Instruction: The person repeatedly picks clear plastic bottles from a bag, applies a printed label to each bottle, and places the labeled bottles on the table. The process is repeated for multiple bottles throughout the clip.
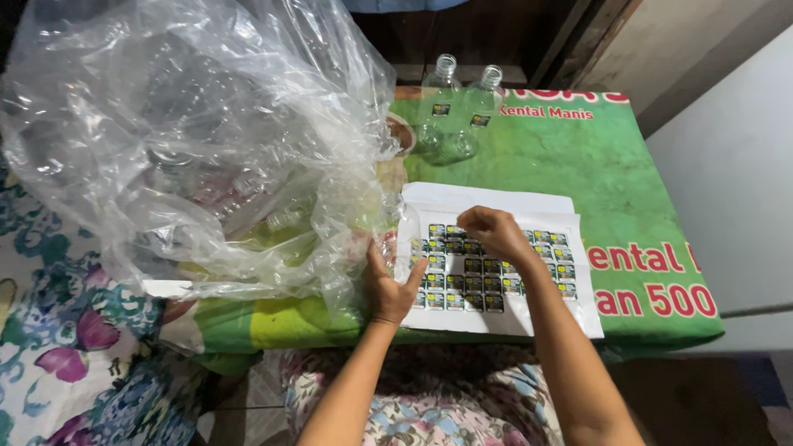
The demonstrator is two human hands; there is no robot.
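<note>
A white sheet of small square stickers lies on the green cloth-covered table. My right hand rests on the sheet's upper middle with its fingers pinched together on a sticker. My left hand presses flat on the sheet's left edge, fingers spread, beside the crumpled plastic. A small clear bottle lies just above my left hand, partly under the plastic. Two clear bottles with stickers on them stand at the table's far edge.
A big clear plastic bag holding several clear bottles covers the table's left half. A floral cloth lies at the left. A grey wall runs along the right.
</note>
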